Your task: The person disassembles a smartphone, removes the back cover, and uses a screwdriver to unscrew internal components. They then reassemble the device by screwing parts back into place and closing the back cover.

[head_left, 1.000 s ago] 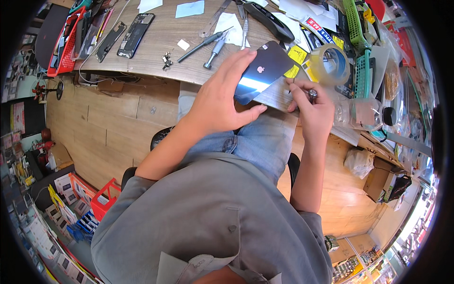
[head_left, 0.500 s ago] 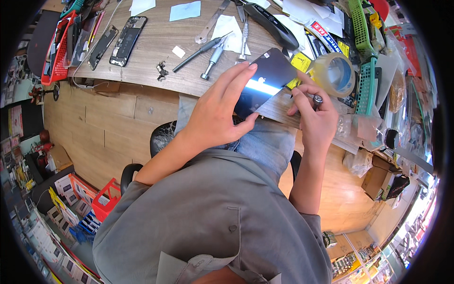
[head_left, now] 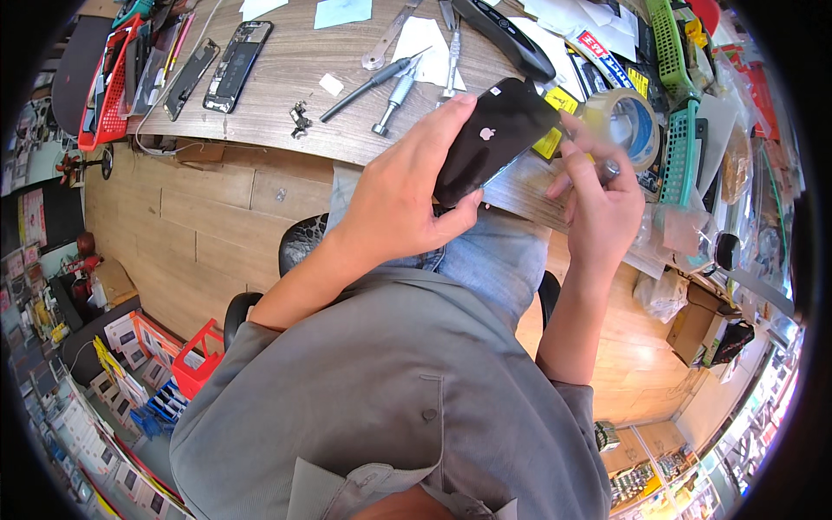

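My left hand (head_left: 407, 186) is closed on a glossy black phone (head_left: 496, 139), fingers along its left edge and thumb at its lower corner. The phone's back faces up, tilted, above the front edge of the table. Just right of it, my right hand (head_left: 602, 204) grips a slim tool with a round metal end (head_left: 610, 170); the tool's other end is hard to make out near the phone's right edge. Beyond the left hand lie a dark screwdriver (head_left: 368, 89), a silver screwdriver (head_left: 397, 100) and small metal parts (head_left: 300, 120).
An opened phone (head_left: 237, 69) and a thin dark phone part (head_left: 191, 80) lie at the left, beside a red basket (head_left: 106, 117). A clear tape roll (head_left: 643, 128), green baskets (head_left: 679, 160) and a black handheld device (head_left: 507, 42) crowd the right side.
The phone has tipped, so the bright reflection on its back is gone. My right hand has shifted right, slightly away from the phone, with the tool still in it.
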### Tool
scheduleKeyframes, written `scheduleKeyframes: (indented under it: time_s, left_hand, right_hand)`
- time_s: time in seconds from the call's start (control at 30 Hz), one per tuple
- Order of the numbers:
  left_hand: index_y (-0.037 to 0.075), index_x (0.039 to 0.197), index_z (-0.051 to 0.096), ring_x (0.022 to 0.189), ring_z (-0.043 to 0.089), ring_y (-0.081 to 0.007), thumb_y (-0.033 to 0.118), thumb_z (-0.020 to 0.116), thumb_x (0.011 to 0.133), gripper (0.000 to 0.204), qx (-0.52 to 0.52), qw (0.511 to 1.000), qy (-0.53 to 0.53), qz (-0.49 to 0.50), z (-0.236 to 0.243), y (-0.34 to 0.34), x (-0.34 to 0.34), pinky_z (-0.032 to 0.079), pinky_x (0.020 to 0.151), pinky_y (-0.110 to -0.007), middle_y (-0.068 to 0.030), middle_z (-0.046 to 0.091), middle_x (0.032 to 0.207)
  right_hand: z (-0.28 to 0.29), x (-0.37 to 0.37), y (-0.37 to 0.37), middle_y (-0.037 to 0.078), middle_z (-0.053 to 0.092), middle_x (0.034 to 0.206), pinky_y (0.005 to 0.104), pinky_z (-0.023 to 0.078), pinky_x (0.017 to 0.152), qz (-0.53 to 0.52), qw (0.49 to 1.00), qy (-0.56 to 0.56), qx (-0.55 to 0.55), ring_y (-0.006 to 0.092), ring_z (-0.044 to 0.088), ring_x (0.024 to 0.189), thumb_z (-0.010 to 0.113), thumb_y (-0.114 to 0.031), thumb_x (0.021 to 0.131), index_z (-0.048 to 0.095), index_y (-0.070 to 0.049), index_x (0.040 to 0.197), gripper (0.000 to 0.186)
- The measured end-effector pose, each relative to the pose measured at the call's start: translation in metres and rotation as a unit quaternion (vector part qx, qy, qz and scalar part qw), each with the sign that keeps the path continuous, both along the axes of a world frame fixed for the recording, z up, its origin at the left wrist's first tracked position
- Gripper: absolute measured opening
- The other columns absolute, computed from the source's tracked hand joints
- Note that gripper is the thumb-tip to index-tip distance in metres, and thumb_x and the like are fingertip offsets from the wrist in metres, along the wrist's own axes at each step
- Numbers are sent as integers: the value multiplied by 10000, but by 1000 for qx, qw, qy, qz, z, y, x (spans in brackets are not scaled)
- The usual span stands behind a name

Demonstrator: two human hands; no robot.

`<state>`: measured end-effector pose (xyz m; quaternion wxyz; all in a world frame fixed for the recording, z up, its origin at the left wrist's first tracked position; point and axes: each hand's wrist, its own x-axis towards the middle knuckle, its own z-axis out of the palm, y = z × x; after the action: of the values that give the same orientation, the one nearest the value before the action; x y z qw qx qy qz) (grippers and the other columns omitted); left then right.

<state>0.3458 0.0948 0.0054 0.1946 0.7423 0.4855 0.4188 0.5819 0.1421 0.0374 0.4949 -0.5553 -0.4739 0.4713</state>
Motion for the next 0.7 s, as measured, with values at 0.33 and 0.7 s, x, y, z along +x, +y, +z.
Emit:
scheduleKeyframes:
  time_s: [0.33, 0.7]
  left_hand:
    - [-19, 1687, 481, 1315, 761, -446, 253, 736, 1087, 707, -41, 989, -141, 7, -14, 9, -9, 601, 1105, -419, -317, 707, 1493]
    - [-55, 1544, 613, 1331, 777, -339, 142, 668, 1142, 450, -41, 978, -205, 28, -6, 17, -15, 598, 1107, -397, -278, 780, 1401]
  right_hand:
    - [-20, 7, 1, 89, 849, 1261, 185, 464, 541, -9, 991, -111, 76, 36, 661, 699, 822, -57, 1021, 819, -33, 1100, 82]
    - [-2, -19, 19, 80, 773, 995, 323, 565, 661, 63, 895, -372, 236, 197, 724, 742, 882, -55, 895, 803, -16, 1012, 147]
